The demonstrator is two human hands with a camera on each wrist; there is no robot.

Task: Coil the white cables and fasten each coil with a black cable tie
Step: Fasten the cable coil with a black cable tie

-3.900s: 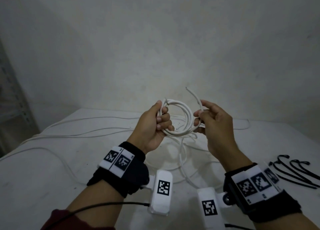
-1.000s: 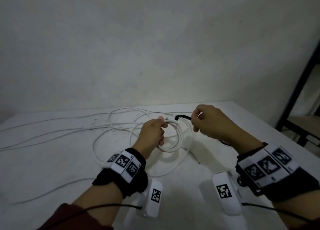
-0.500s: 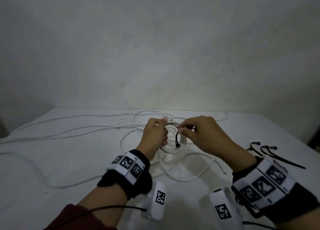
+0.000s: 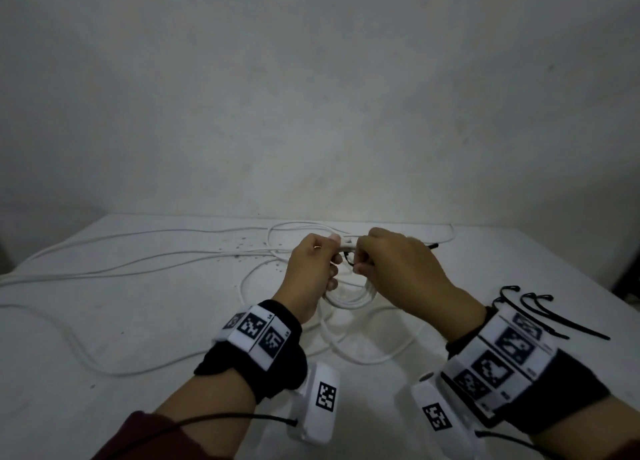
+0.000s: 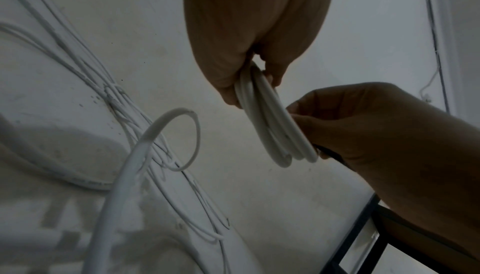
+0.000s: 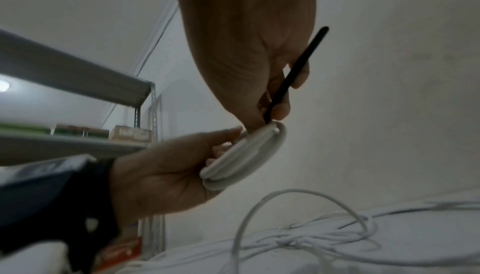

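Observation:
My left hand (image 4: 330, 255) grips a small coil of white cable (image 4: 349, 298) near its top, held just above the white table (image 4: 138, 321). Pressed against it from the right, my right hand (image 4: 360, 260) pinches a black cable tie (image 4: 347, 259) at the coil's top. In the right wrist view the black cable tie (image 6: 293, 77) runs from the coil (image 6: 246, 155) up between my right fingers (image 6: 280, 109), its tail sticking out free. In the left wrist view my left fingers (image 5: 228, 93) curl round the coil's strands (image 5: 272, 122). How far the tie goes round the coil is hidden.
Loose white cables (image 4: 145, 252) trail over the table's left and far side, and one loop (image 4: 363, 355) lies under my hands. Several spare black ties (image 4: 540, 316) lie at the right. A metal shelf (image 6: 78, 85) with boxes stands to the left.
My right hand fetched a black tie from the right and brought it to the coil. In the last half second it closed against my left hand, and the tie's tail now points right.

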